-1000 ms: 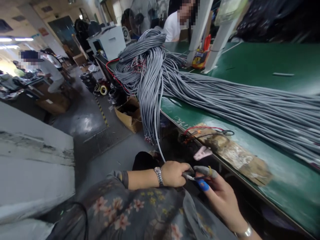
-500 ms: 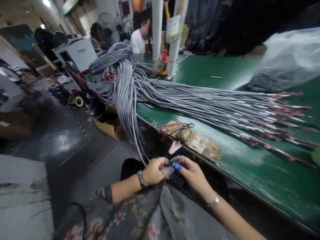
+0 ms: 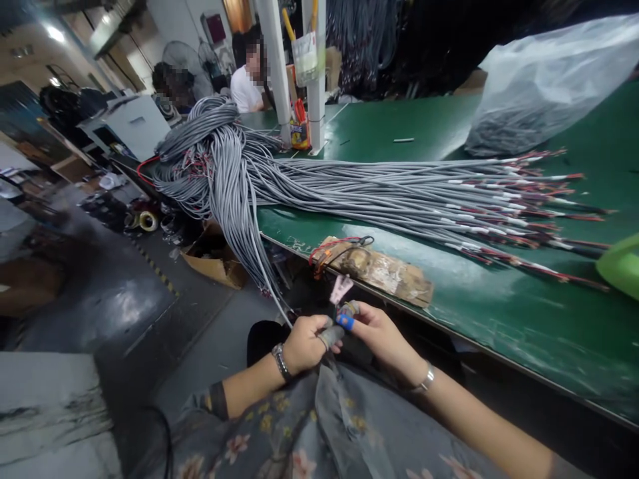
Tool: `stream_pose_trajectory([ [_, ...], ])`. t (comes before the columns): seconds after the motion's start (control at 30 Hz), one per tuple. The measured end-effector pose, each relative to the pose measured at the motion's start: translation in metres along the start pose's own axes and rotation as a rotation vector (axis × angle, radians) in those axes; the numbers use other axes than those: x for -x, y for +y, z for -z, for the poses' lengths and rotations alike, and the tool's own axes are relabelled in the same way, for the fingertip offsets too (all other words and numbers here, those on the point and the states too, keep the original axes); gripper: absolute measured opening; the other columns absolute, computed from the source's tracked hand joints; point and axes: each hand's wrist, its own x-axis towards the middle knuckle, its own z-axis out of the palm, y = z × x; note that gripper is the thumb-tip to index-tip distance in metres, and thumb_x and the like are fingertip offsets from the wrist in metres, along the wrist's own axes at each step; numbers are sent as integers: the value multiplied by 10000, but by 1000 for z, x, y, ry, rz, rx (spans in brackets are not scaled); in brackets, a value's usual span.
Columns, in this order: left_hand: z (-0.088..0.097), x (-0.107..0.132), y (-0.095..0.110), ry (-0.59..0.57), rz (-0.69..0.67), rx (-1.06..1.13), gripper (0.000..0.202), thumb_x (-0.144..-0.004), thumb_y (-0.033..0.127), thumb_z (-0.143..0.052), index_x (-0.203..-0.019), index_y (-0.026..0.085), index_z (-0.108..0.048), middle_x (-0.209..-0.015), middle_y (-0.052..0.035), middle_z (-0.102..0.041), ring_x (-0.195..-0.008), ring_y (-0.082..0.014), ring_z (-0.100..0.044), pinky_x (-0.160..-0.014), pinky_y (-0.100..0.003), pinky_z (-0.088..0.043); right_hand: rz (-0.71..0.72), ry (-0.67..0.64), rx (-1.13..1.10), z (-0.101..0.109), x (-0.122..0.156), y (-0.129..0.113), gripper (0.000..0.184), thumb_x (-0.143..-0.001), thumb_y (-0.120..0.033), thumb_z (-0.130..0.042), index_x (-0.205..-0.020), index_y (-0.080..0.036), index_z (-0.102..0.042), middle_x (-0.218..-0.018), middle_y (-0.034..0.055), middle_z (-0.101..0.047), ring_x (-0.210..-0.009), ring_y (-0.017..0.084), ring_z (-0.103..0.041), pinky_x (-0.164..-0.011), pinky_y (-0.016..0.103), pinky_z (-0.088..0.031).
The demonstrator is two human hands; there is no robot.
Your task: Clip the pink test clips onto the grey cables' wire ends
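Nearest: my flowery gray top [image 3: 279,432], R at the bottom of view. Just past it, my L hand [image 3: 305,342] was closed round a gray cable [image 3: 285,313], nr its end; the cable ran up to the far-left, to the big heap on the bench. My R hand [image 3: 382,339] met it, thumb & forefinger shut in a pinch, blue wrap [image 3: 344,321] on the thumb; couldn't tell what sat btwn them, too small & hidden. Just beyond my fingers, a pink clip [image 3: 341,289] hung by the bench edge. Next, on the green bench [image 3: 499,339], a brown taped block [image 3: 384,271] w/ red & blk wires [image 3: 344,245] at its left end. Behind that lay the cable bundle [image 3: 349,186], stripped ends to the right, pt of a green obj [image 3: 622,266] nr them. Farther right, a clear plastic bag [image 3: 549,86]; far-left, a co-worker [image 3: 244,90] in white, w/ a fan [image 3: 184,63] behind.
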Motion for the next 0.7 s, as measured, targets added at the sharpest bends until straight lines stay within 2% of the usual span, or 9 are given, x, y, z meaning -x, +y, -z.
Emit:
stream_pose_trajectory([
  [0.1,-1,0,1,73,91,180,481,-585,610,-708,-626,147,-584,-569,-44,-638,-473,-144,-597,-461,-235,-453,10,19,-5,-2,1,5,428,-560,-559,-783,-652,-181,-605,-620,-4,-582,-583,129,-473,-597,283,-404],
  [0.2,-2,0,0,131,134,324,520,-529,621,-731,-650,137,-584,-574,-50,-646,-440,-143,-592,-431,-232,-441,13,20,-11,-5,3,9,444,-573,-581,-768,-651,-181,-591,-620,0,-583,-596,136,-485,-607,288,-409],
  [0.43,-1,0,-3,226,163,380,481,-482,531,-788,-645,141,-558,-525,-5,-603,-377,-105,-543,-387,-200,-406,23,-23,62,-8,-2,12,471,-597,-621,-730,-720,-192,-579,-673,4,-600,-644,152,-526,-650,301,-446],
  [0.53,-1,-1,-6,193,172,363,475,-489,532,-778,-658,141,-566,-498,0,-588,-364,-107,-536,-383,-202,-402,31,-39,95,-9,-7,14,495,-584,-630,-730,-764,-195,-579,-665,-7,-590,-626,148,-522,-627,295,-443],
  [0.7,0,-1,-8,97,163,257,497,-481,563,-781,-639,142,-570,-518,-14,-609,-406,-120,-569,-410,-205,-416,0,-60,93,-10,-11,15,457,-600,-602,-733,-681,-185,-566,-588,-20,-568,-557,125,-485,-573,277,-415],
])
